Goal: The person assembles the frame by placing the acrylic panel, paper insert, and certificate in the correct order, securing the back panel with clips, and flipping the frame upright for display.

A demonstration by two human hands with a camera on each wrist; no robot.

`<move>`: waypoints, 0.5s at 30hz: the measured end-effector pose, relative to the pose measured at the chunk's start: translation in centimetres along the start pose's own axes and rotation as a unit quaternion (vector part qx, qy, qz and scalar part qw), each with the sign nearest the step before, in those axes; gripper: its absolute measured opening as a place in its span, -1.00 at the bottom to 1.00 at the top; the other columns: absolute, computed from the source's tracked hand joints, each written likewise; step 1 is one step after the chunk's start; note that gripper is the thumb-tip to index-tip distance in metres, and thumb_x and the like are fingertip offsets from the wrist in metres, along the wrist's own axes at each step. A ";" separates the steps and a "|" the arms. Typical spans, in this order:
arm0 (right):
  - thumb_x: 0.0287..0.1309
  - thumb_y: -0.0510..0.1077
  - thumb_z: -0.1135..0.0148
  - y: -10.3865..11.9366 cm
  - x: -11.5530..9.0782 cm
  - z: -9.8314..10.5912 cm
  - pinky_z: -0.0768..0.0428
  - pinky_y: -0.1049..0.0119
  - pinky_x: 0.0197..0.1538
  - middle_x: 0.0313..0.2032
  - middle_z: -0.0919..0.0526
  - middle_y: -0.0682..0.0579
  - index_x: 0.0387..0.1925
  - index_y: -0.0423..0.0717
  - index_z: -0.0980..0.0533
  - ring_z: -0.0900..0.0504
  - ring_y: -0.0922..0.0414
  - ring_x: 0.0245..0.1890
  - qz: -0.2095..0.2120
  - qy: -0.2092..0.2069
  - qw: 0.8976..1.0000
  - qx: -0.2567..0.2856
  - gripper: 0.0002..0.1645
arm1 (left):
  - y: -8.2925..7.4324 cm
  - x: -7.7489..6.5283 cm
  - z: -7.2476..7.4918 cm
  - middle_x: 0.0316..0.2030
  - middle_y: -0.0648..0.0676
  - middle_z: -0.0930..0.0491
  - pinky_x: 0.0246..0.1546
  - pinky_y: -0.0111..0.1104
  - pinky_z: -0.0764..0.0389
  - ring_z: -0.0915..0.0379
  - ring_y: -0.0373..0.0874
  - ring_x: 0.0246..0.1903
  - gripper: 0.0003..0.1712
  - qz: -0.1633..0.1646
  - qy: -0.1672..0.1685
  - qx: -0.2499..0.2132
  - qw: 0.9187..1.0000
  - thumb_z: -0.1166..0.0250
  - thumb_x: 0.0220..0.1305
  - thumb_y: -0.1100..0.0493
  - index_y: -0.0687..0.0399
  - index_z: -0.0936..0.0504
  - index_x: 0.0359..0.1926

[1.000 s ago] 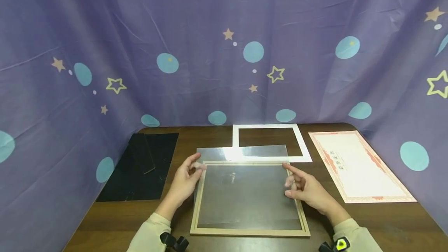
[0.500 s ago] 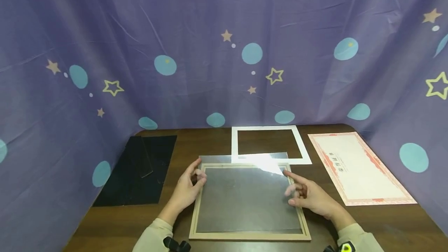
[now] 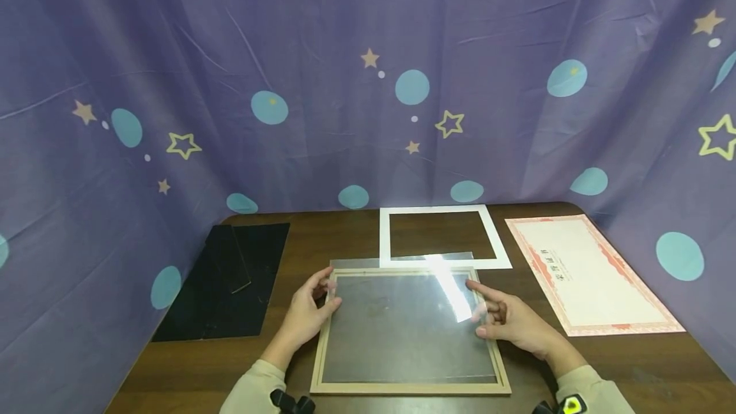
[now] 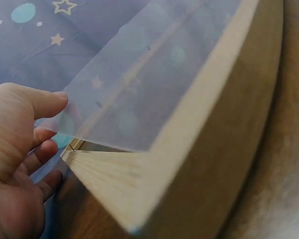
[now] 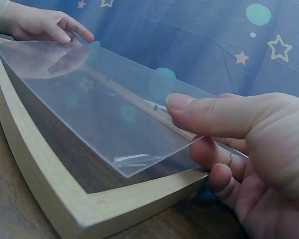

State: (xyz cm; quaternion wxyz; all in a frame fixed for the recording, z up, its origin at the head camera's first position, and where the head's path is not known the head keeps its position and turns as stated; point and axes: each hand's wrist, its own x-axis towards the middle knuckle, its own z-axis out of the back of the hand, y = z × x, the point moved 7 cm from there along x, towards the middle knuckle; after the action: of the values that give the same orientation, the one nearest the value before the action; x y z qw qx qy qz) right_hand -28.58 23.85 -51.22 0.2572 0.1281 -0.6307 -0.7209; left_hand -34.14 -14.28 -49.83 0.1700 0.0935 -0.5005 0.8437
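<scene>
Between both hands a clear plastic sheet [image 3: 402, 337] lies over a pale wooden picture frame [image 3: 411, 389]. My left hand [image 3: 306, 312] pinches the sheet's left edge, thumb on top and fingers beneath, as the left wrist view shows. On the opposite side my right hand [image 3: 508, 321] pinches the right edge between thumb and fingers. In the right wrist view the near corner of the sheet [image 5: 114, 114] hangs above the frame's inner opening, apart from the wood. The far edge of the sheet reaches past the frame's back bar.
Behind the frame lies a white mat border [image 3: 385, 235], partly overlapped by the sheet. A black backing board [image 3: 230, 305] with a folded flap rests on the left. At right is a certificate paper [image 3: 598, 273] with a red-orange border. A purple curtain [image 3: 322, 50] surrounds the wooden table [image 3: 339, 232].
The clear sheet has shifted towards me, so less of it sticks out behind the frame. Both hands moved slightly nearer with it, keeping their pinch. A bright reflection now crosses its right part.
</scene>
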 end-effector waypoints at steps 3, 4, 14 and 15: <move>0.04 -0.34 -0.38 0.0 0.0 0.0 -0.53 0.44 -0.42 -0.43 -0.49 -0.04 0.46 -0.23 -0.02 -0.40 0.33 -0.49 -0.002 0.002 1.000 -0.013 0.04 | 0.2 0.0 -0.1 -0.07 0.11 -0.54 0.04 -0.09 -0.49 -0.46 -0.04 -0.02 -0.28 -0.004 -0.005 0.019 1.000 -0.44 0.09 0.31 0.16 -0.39 0.29; 0.03 -0.34 -0.38 0.0 0.0 0.1 -0.53 0.44 -0.43 -0.45 -0.46 0.01 0.46 -0.24 -0.02 -0.38 0.34 -0.50 -0.002 0.004 1.000 -0.016 0.04 | 0.3 0.1 -0.1 -0.07 0.12 -0.54 0.03 -0.09 -0.49 -0.45 -0.04 -0.03 -0.29 -0.005 -0.006 0.026 1.000 -0.44 0.08 0.31 0.17 -0.40 0.28; 0.08 -0.43 -0.29 -0.4 -0.1 0.1 -0.56 0.42 -0.42 -0.35 -0.59 -0.05 0.46 -0.30 0.03 -0.43 0.35 -0.51 -0.001 0.024 1.000 0.015 0.00 | 0.3 -0.1 -0.4 -0.06 0.10 -0.52 0.03 -0.09 -0.47 -0.44 -0.03 -0.04 -0.33 -0.003 0.002 0.073 0.997 -0.45 0.08 0.25 0.23 -0.45 0.23; 0.08 -0.43 -0.30 -0.3 -0.2 0.1 -0.55 0.43 -0.43 -0.39 -0.56 -0.03 0.46 -0.30 0.03 -0.42 0.35 -0.52 0.001 0.024 1.000 0.014 0.00 | 0.3 -0.1 -0.4 -0.06 0.10 -0.52 0.03 -0.09 -0.47 -0.44 -0.03 -0.05 -0.33 -0.004 0.002 0.076 0.997 -0.45 0.08 0.24 0.24 -0.45 0.23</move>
State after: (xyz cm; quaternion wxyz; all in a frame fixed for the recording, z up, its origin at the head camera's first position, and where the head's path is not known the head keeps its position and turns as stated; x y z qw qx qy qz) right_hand -28.56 24.02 -51.55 0.2712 0.1484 -0.6347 -0.7082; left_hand -34.16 -14.06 -50.29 0.1670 0.1071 -0.4338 0.8789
